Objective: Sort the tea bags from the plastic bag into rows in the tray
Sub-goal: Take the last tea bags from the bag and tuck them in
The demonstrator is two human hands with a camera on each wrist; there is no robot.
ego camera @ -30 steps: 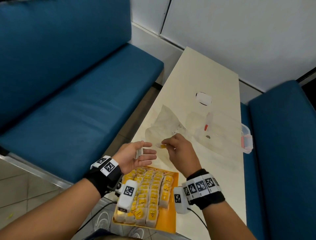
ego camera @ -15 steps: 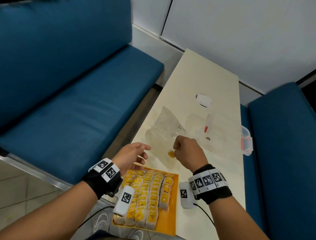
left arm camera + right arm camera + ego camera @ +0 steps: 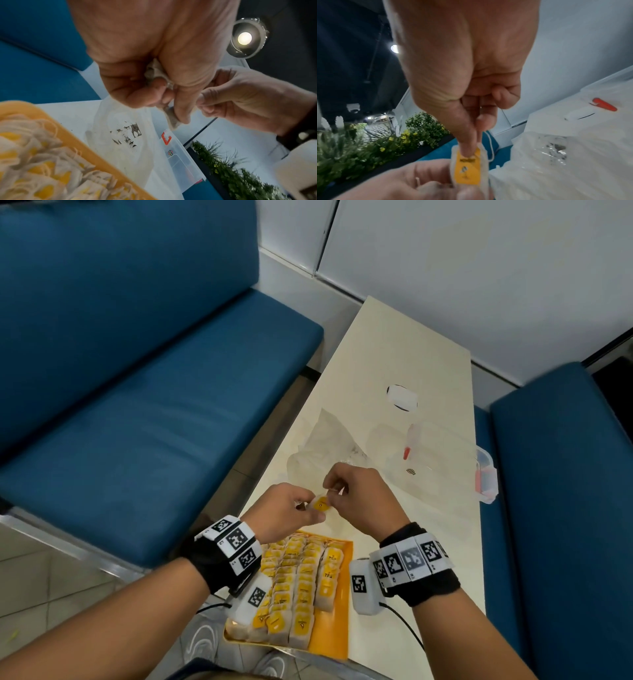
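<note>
Both hands met above the table's near end, just beyond the orange tray (image 3: 337, 642). The left hand (image 3: 286, 513) gripped a tea bag (image 3: 321, 504) (yellow tag up); the right hand (image 3: 363, 498) pinched its top edge. The plastic bag (image 3: 322, 440) lay farther off.

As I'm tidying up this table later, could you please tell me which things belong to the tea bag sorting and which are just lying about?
In the job:
tea bag, pinched by left hand and right hand
orange tray
plastic bag

Lying about:
clear lidded box
white oval item
</note>
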